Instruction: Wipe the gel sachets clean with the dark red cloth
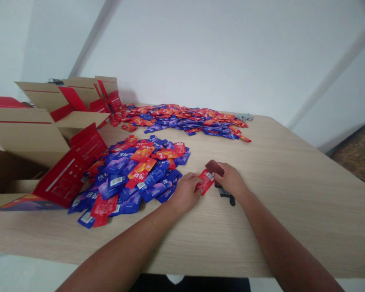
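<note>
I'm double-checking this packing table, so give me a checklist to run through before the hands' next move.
1. Left hand gripping the red packet: ok, fingers at its left edge.
2. Right hand gripping the reddish-brown piece: ok, pinched by thumb and fingers.
3. Piece and packet apart: cannot tell; they overlap in this view.
4. Dark item by the right hand identified: cannot tell, partly hidden.
5. Nearer packet pile in order: not ok, blue and red packets lie jumbled.
6. Cardboard boxes at left open: ok, flaps raised.
</note>
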`<move>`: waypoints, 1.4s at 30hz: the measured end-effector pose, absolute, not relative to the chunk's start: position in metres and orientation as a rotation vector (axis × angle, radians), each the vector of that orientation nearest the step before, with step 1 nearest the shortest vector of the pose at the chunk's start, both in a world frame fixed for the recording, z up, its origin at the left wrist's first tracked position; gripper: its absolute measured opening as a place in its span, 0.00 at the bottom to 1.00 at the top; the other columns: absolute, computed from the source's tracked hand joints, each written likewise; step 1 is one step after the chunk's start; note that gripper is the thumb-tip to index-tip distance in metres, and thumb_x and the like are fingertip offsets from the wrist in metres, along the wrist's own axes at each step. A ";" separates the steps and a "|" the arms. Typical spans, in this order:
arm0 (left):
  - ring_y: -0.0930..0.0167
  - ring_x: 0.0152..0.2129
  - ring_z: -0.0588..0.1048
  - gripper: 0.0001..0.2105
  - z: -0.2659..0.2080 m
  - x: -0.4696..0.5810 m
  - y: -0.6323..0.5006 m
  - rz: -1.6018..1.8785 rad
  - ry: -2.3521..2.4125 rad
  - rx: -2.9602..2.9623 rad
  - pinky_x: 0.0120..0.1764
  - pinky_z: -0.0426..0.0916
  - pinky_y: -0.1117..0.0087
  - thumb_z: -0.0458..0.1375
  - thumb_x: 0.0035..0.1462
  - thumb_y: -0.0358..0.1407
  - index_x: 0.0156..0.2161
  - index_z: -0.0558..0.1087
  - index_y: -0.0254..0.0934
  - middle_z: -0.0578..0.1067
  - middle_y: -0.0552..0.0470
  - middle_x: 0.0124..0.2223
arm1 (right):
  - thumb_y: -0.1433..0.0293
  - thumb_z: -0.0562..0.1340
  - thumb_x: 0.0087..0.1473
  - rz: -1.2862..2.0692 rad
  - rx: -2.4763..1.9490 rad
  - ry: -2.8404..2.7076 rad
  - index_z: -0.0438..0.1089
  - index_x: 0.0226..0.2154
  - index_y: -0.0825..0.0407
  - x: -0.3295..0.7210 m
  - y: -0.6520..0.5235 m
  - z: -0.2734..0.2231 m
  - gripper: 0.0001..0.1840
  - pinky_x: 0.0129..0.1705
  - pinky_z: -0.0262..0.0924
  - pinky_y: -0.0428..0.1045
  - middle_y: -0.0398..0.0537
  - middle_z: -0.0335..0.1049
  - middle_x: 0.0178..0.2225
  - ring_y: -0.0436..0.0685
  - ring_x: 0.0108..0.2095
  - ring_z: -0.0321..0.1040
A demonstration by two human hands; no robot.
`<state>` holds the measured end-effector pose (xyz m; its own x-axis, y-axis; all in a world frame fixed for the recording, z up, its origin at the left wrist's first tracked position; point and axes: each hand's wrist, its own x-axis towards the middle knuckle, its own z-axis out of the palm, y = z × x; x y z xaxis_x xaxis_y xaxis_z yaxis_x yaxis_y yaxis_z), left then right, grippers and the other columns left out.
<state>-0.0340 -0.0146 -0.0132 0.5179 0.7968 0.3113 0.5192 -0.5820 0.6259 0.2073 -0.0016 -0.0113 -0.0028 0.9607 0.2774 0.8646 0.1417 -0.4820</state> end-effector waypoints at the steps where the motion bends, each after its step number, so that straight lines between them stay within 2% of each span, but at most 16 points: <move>1: 0.62 0.45 0.75 0.10 -0.013 -0.034 -0.015 0.805 1.079 2.300 0.51 0.70 0.61 0.60 0.57 0.26 0.41 0.79 0.41 0.76 0.47 0.46 | 0.67 0.66 0.59 0.224 -1.761 -1.885 0.76 0.52 0.49 0.208 -0.001 -0.011 0.19 0.45 0.63 0.51 0.51 0.78 0.46 0.60 0.43 0.74; 9: 0.62 0.46 0.75 0.12 -0.016 -0.034 -0.015 0.811 1.072 2.286 0.52 0.70 0.61 0.61 0.56 0.26 0.44 0.80 0.41 0.76 0.47 0.47 | 0.65 0.66 0.60 0.162 -1.866 -1.840 0.75 0.53 0.49 0.217 -0.002 -0.011 0.19 0.44 0.62 0.52 0.54 0.78 0.47 0.62 0.43 0.74; 18: 0.62 0.45 0.75 0.11 -0.014 -0.034 -0.014 0.802 1.064 2.292 0.51 0.70 0.61 0.60 0.56 0.25 0.42 0.80 0.41 0.77 0.47 0.46 | 0.66 0.66 0.59 0.169 -1.850 -1.839 0.76 0.52 0.48 0.218 -0.001 -0.014 0.18 0.43 0.62 0.52 0.53 0.78 0.47 0.61 0.42 0.74; 26: 0.62 0.45 0.75 0.11 -0.012 -0.034 -0.016 0.816 1.056 2.292 0.51 0.71 0.61 0.60 0.55 0.25 0.40 0.79 0.41 0.77 0.48 0.45 | 0.62 0.66 0.59 0.159 -1.641 -1.708 0.74 0.56 0.50 0.207 -0.006 -0.005 0.23 0.51 0.67 0.55 0.53 0.78 0.49 0.63 0.47 0.75; 32: 0.63 0.46 0.75 0.12 -0.014 -0.034 -0.015 0.825 1.044 2.284 0.54 0.70 0.60 0.60 0.56 0.25 0.43 0.80 0.42 0.77 0.48 0.46 | 0.65 0.66 0.59 0.358 -1.425 -2.036 0.75 0.56 0.48 0.190 -0.014 0.003 0.22 0.54 0.66 0.55 0.51 0.78 0.51 0.62 0.50 0.74; 34: 0.63 0.47 0.75 0.14 -0.015 -0.035 -0.014 0.832 1.034 2.270 0.54 0.70 0.60 0.60 0.57 0.25 0.44 0.80 0.42 0.78 0.48 0.47 | 0.66 0.66 0.59 0.343 -1.463 -2.066 0.74 0.57 0.48 0.190 -0.012 -0.001 0.23 0.55 0.65 0.55 0.52 0.77 0.53 0.62 0.51 0.74; 39: 0.63 0.46 0.76 0.15 -0.017 -0.034 -0.012 0.853 1.005 2.180 0.53 0.71 0.61 0.60 0.54 0.22 0.43 0.80 0.40 0.78 0.48 0.48 | 0.65 0.65 0.60 0.197 -1.769 -1.887 0.75 0.55 0.50 0.209 -0.002 -0.010 0.21 0.47 0.64 0.52 0.53 0.78 0.48 0.62 0.45 0.74; 42: 0.65 0.45 0.77 0.16 -0.018 -0.033 -0.012 0.912 1.007 2.091 0.51 0.71 0.64 0.59 0.52 0.20 0.43 0.80 0.40 0.78 0.49 0.46 | 0.66 0.66 0.59 0.146 -1.861 -1.807 0.76 0.54 0.50 0.221 0.003 -0.012 0.20 0.46 0.62 0.52 0.53 0.78 0.47 0.61 0.45 0.74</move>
